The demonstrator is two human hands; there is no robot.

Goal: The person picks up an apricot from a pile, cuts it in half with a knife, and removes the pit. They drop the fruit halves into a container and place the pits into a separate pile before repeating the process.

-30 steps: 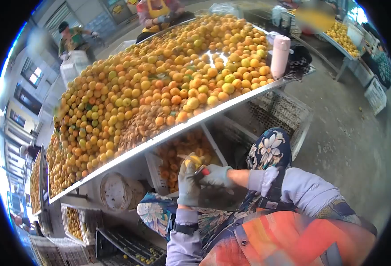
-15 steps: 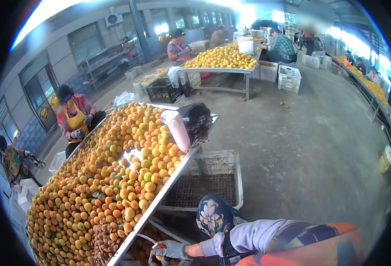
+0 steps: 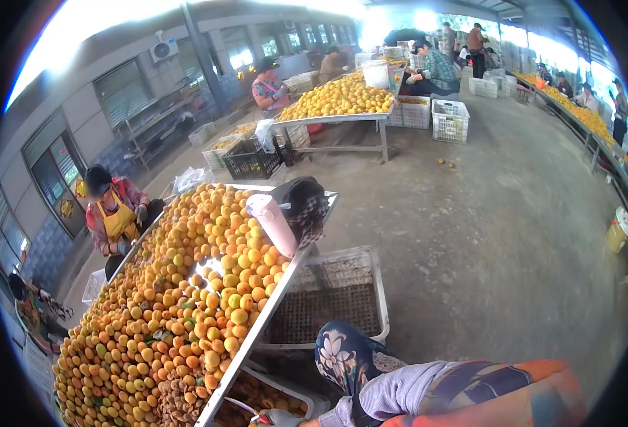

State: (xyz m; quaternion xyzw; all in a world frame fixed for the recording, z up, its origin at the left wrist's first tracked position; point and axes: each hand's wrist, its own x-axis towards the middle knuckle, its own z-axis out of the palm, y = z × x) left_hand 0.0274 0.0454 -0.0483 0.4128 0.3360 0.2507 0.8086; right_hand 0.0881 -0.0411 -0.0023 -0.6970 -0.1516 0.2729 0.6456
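Note:
My right hand (image 3: 282, 418), in a grey glove, is low at the bottom edge of the view, partly cut off. Its fingers are closed round a thin, pale, curved tool with a red part (image 3: 262, 418). Just beyond it, below the table edge, stands a crate (image 3: 317, 406) with orange-brown fruit pieces in it. Beside the hand, the metal-rimmed table (image 3: 262, 318) bears a large heap of apricots (image 3: 143, 334). A smaller pile of brown, wrinkled pits (image 3: 178, 400) lies at the table's near edge. My left hand is out of view.
A pink flask (image 3: 271, 224) stands by a dark cloth bundle (image 3: 305, 206) at the table's corner. Under that corner is a dirty white crate (image 3: 378, 299), near my patterned knee (image 3: 342, 352). Across the table sits a person in a yellow apron (image 3: 118, 220). More fruit-laden tables stand behind.
The view has shifted, with the table lower and slightly right in it. My right hand sits lower, now mostly cut off; more of the crate beneath the table edge shows.

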